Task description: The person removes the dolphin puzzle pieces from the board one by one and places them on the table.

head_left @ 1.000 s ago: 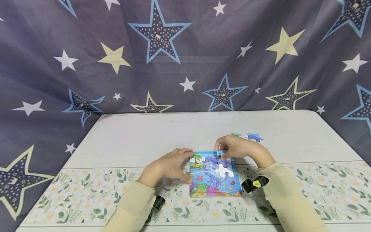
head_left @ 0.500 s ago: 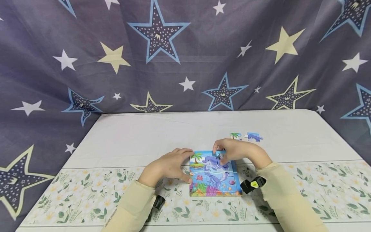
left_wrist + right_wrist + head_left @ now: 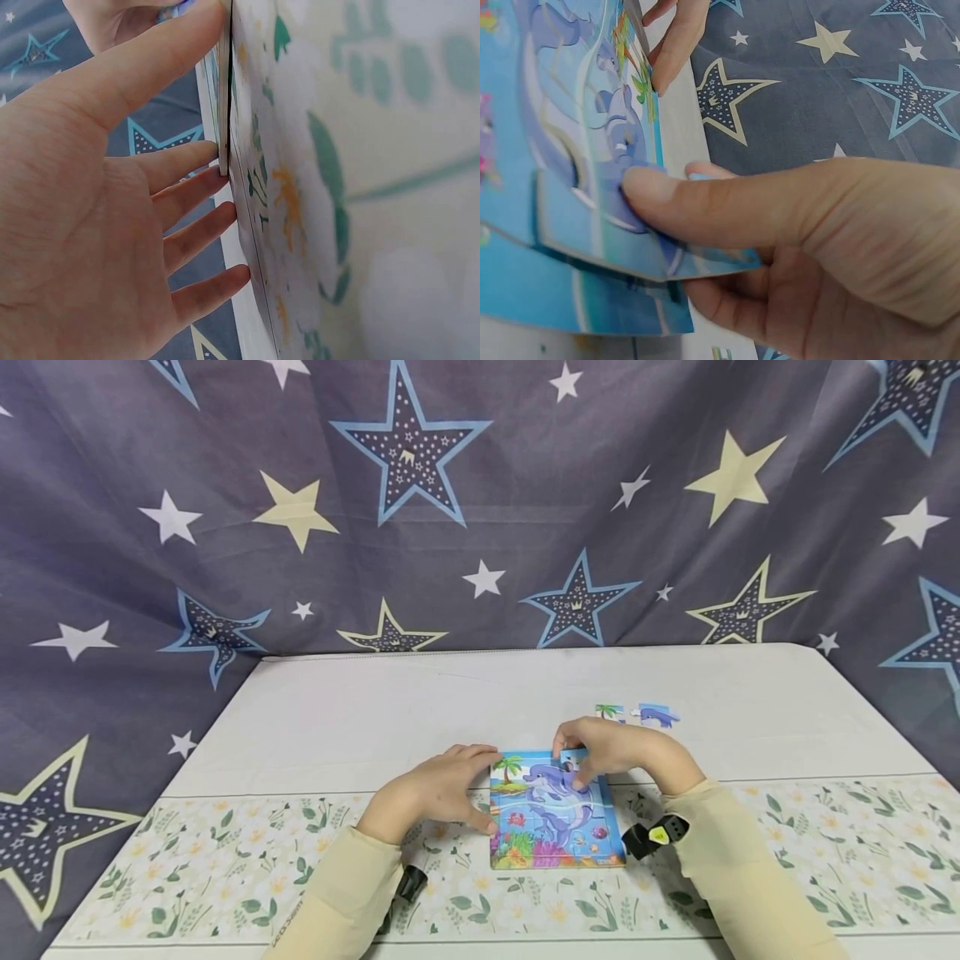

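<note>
A dolphin jigsaw puzzle (image 3: pixel 551 835) in a square tray lies on the table before me. My left hand (image 3: pixel 442 785), fingers fairly straight, touches its left edge; the left wrist view has the thumb (image 3: pixel 150 64) and fingertips against that thin edge. Over the upper right corner, my right hand (image 3: pixel 618 747) pinches a puzzle piece (image 3: pixel 592 225) between thumb and fingers. In the right wrist view the thumb lies on the printed face and the piece's near edge is raised above the puzzle. The curled fingers partly hide the corner beneath.
Behind the right hand lie a palm-tree picture piece (image 3: pixel 609 712) and a dolphin picture piece (image 3: pixel 658 717) on the white tabletop (image 3: pixel 420 710). A floral strip (image 3: pixel 262 868) crosses the front. A star-patterned curtain (image 3: pixel 480 535) hangs behind the table.
My right hand has lowered its piece onto the puzzle's upper right. The white gap seen there a second ago is now covered by picture. The left hand stays put.
</note>
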### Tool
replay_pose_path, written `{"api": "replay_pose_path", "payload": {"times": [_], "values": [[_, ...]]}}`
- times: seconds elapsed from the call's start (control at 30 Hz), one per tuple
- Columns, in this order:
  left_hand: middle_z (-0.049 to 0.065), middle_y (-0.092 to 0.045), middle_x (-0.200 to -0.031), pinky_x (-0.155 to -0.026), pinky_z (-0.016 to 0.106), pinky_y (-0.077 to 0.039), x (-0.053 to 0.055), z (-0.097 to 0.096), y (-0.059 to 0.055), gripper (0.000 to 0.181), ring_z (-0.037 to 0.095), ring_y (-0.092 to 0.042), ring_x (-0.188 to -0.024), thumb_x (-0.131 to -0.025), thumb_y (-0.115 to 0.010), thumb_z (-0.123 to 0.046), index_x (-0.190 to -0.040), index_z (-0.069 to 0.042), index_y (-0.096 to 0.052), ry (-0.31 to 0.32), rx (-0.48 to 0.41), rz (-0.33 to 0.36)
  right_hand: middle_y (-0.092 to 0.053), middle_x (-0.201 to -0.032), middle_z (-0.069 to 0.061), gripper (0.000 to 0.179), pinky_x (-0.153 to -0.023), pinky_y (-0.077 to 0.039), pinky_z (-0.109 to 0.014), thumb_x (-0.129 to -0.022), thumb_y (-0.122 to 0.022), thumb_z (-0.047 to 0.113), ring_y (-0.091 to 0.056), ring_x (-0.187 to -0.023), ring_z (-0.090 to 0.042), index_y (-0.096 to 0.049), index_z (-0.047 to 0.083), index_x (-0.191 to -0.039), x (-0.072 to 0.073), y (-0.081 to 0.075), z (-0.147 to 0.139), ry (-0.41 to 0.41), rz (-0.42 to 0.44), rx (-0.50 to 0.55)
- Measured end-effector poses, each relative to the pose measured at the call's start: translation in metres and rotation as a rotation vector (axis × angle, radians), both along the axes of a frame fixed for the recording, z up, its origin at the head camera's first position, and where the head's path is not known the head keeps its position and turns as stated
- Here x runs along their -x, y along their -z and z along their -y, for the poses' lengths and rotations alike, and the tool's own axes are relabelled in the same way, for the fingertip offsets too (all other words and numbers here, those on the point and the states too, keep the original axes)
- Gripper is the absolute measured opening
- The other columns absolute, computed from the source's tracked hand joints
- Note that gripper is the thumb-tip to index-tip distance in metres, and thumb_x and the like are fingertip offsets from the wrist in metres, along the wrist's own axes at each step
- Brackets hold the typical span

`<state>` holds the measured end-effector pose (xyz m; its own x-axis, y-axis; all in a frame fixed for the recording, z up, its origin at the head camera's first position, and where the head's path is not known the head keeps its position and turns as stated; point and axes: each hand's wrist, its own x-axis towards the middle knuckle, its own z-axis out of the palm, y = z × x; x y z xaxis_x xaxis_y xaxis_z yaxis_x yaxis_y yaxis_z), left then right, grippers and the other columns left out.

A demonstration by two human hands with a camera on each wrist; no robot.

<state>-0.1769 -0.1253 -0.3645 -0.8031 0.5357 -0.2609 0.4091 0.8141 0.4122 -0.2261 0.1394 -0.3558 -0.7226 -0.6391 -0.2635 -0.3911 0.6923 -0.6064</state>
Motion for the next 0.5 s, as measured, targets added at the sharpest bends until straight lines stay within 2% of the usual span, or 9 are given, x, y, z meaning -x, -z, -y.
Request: {"api": "replay_pose_path", "payload": {"times": [0.13, 0.33, 0.5], "values": [[0.003, -0.031, -0.159, -0.116, 0.051, -0.027, -0.0004, 0.0008, -0.0008, 0.098, 0.027, -0.028, -0.145, -0.075, -0.086, -0.043, -0.154, -0.013, -0.037, 0.003, -0.008, -0.001, -0.059, -0.130, -0.017, 0.035, -0.102, -0.046, -0.051, -0.079, -0.083, 0.004, -0.049, -0.127, -0.039, -0.065, 0.011, -0.107, -0.0006, 0.0000, 0.0010, 0.013, -0.013, 0.013], [0.004, -0.029, -0.160, -0.116, 0.051, -0.027, 0.0001, 0.0013, -0.0018, 0.098, 0.027, -0.026, -0.146, -0.076, -0.085, -0.044, -0.155, -0.012, -0.035, 0.015, -0.006, 0.007, -0.061, -0.123, -0.017, 0.037, -0.099, -0.047, -0.049, -0.076, -0.086, 0.010, -0.053, -0.121, -0.037, -0.065, 0.010, -0.107, -0.0037, -0.0012, 0.0040, 0.069, -0.050, -0.069], [0.004, -0.028, -0.160, -0.116, 0.052, -0.026, -0.0018, 0.0007, -0.0025, 0.097, 0.027, -0.025, -0.146, -0.077, -0.084, -0.043, -0.155, -0.012, -0.034, 0.015, -0.011, 0.015, -0.062, -0.117, -0.013, 0.040, -0.092, -0.051, -0.044, -0.076, -0.086, 0.014, -0.058, -0.110, -0.030, -0.064, 0.007, -0.109, -0.0062, 0.0014, 0.0029, 0.109, -0.056, -0.102]]}}
